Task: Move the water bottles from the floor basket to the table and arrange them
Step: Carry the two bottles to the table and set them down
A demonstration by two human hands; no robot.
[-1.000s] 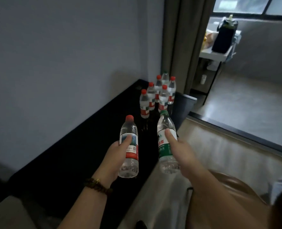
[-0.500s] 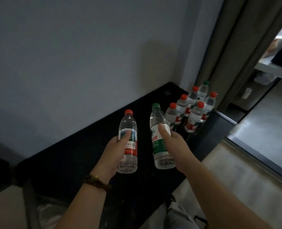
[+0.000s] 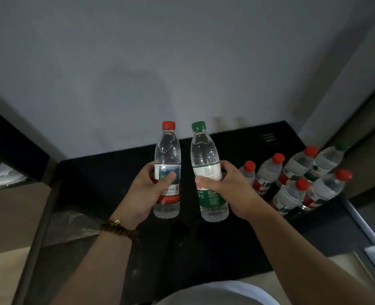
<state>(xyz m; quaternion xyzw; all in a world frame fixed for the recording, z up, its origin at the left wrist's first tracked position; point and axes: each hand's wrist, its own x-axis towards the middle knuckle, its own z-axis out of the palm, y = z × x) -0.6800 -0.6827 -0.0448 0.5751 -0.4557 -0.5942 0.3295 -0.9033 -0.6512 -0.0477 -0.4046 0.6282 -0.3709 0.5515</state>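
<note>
My left hand (image 3: 148,190) grips a clear red-capped bottle (image 3: 167,148) with a red and white label, held upright above the black table (image 3: 204,249). My right hand (image 3: 230,187) grips a green-capped bottle (image 3: 204,150) with a green label, upright just to the right of the first. Both bottles hang a little above the tabletop, side by side and apart. Several bottles (image 3: 292,170), mostly red-capped and one green-capped, stand grouped at the table's right end. The floor basket is not in view.
A grey wall (image 3: 182,62) rises straight behind the table. A curtain (image 3: 371,119) hangs at the right beyond the bottle group. A dark shelf edge (image 3: 15,139) and a plastic-lined bin (image 3: 72,225) sit at the left. My light clothing (image 3: 221,293) shows at the bottom.
My view has swung left and down toward the table. Both held bottles have moved closer together over the table's middle, and the standing group now lies to their right.
</note>
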